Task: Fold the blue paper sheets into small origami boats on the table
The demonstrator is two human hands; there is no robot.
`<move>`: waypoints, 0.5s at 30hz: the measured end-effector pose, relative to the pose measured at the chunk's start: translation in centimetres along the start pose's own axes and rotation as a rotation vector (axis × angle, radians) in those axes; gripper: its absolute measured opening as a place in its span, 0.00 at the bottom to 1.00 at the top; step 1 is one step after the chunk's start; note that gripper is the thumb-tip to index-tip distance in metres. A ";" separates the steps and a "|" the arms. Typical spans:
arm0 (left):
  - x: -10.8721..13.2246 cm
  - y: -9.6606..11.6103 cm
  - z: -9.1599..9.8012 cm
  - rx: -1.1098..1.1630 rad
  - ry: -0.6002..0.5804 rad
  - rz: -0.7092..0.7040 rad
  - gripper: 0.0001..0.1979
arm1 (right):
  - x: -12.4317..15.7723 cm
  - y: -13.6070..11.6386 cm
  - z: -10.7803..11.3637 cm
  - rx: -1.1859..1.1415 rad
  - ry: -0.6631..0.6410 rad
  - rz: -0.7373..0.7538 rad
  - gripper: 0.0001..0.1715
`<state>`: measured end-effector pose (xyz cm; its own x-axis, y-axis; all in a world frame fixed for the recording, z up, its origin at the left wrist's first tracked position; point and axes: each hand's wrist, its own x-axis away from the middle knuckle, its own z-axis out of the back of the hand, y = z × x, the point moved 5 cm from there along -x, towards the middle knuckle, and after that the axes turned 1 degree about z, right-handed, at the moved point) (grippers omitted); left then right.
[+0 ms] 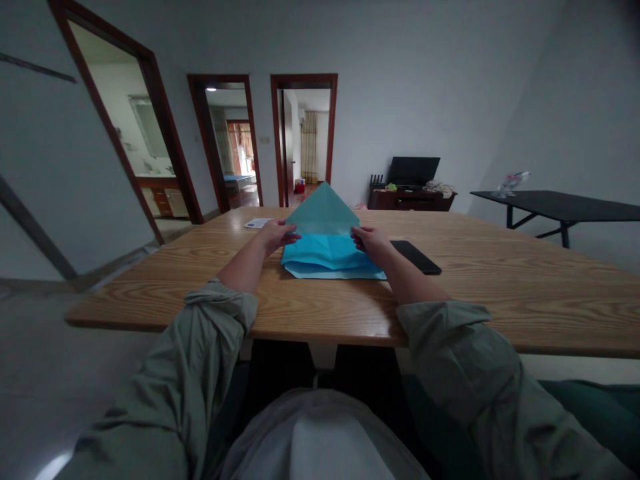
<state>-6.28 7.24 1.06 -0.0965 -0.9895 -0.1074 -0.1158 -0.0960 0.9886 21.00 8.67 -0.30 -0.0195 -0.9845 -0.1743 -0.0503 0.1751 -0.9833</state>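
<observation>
A blue paper lies folded on the wooden table, its far part raised into a pointed triangle between my hands. My left hand pinches the raised part at its left corner. At the right corner, my right hand holds the same paper between thumb and fingers. The raised triangle looks paler than the bright blue layers below it, which bulge slightly apart near the front edge.
Right of the paper, a black phone-like slab lies on the wooden table. A small printed card is beyond my left hand. Farther off stand a black table at right and a television on a cabinet.
</observation>
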 end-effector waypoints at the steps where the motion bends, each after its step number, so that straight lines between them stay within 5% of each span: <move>1: 0.1 0.0 0.0 -0.024 -0.006 0.000 0.06 | -0.1 0.0 0.1 0.009 0.008 0.009 0.09; 11: 0.2 -0.8 0.2 -0.284 -0.018 0.034 0.07 | -1.1 0.6 1.3 0.449 0.066 0.163 0.16; 15: -0.3 -1.4 0.5 -0.301 0.044 0.050 0.06 | -1.2 0.9 1.0 0.387 0.039 0.163 0.16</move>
<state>-6.59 7.74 -0.34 -0.0510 -0.9969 -0.0596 0.1866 -0.0681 0.9801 22.02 9.96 -1.03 -0.0339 -0.9417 -0.3347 0.3351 0.3048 -0.8915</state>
